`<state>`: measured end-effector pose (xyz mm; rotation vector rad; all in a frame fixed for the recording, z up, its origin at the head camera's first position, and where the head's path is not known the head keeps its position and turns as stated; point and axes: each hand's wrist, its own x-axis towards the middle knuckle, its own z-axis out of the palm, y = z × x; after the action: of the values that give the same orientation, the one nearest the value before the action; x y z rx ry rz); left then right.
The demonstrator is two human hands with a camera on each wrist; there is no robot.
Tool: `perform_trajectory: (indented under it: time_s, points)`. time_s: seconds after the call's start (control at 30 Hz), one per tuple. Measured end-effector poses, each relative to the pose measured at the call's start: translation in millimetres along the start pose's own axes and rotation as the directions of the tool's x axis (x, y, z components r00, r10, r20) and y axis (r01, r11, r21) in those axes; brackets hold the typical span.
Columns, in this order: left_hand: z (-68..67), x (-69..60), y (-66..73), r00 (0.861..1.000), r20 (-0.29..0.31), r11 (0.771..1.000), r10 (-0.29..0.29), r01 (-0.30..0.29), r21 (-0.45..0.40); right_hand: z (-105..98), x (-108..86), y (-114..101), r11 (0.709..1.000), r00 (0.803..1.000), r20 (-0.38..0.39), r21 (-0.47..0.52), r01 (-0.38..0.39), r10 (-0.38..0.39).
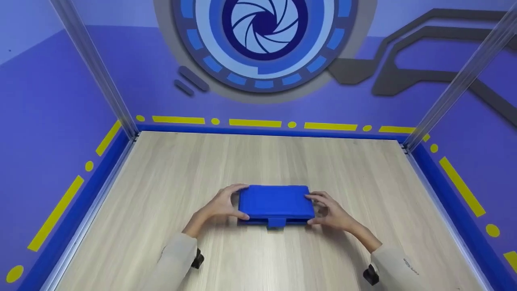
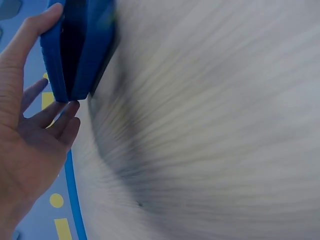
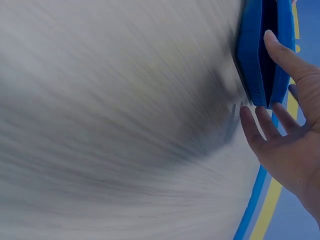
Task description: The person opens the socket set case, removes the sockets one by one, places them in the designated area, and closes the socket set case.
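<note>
We look onto a pale wood-grain tabletop (image 1: 202, 161), enclosed by blue-purple walls (image 1: 133, 72) with yellow dashes (image 1: 255, 123) and dots (image 1: 292, 125) low down, silvery corner posts (image 1: 96, 66) and a round aperture emblem (image 1: 264, 22) behind.

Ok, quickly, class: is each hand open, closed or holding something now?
Left hand: holding the case at its left end.
Right hand: holding the case at its right end.

head view: bright, diffuse light; pale sheen on the light wood-grain tabletop (image 1: 266, 161) toward its near middle. soft shadow beside the beige right sleeve (image 1: 398, 268). faint glints along the silver metal corner post (image 1: 95, 68). wrist views: dimmer, bluish; grain smeared into streaks, broad blurry shadow near the rectangular blue case (image 2: 100, 35), gap almost black. blue border strip (image 2: 75, 195) bows: lens distortion.
</note>
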<state>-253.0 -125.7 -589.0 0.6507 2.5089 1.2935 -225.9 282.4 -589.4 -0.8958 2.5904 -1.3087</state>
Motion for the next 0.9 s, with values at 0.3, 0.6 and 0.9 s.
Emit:
perform_trajectory:
  time_s: [0.3,0.6,0.9]
  points:
    - [-1.7,-2.1,4.8,0.998,0.023,0.985,-0.056,0.059,-0.161,-5.7,4.6,-0.8,1.000,0.994,-0.110,-0.008,0.013,-0.014]
    - [9.5,-6.8,10.3,0.996,0.042,0.996,-0.080,0.082,-0.033,-12.6,35.7,-15.8,0.975,0.920,-0.323,0.089,-0.206,0.224]
    - [21.1,-9.4,4.4,1.000,0.012,0.997,-0.020,0.020,-0.069,-14.4,65.5,-23.7,0.890,0.820,-0.363,0.291,-0.351,0.443]
